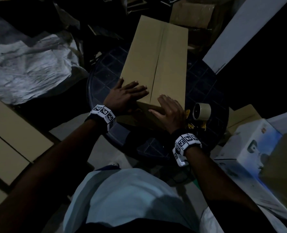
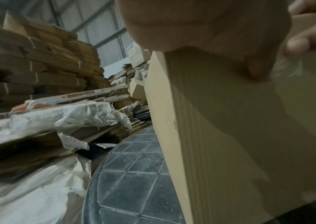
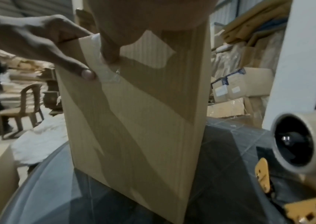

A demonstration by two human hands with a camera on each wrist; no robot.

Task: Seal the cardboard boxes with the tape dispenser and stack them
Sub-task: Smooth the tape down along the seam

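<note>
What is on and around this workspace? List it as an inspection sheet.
Surface: round dark table, tile-patterned top.
Job's things: long cardboard box on the table, top seam not visibly taped; clear tape on its near end; tape dispenser beside it.
Clutter: flat cardboard, white plastic sheet, printed carton.
Grippers: left hand flat on the box top; right hand over the near edge, thumb pressing the tape.
Cables: dark cord below the table edge.
Surroundings: bundled cardboard stacks, chair, another person.
</note>
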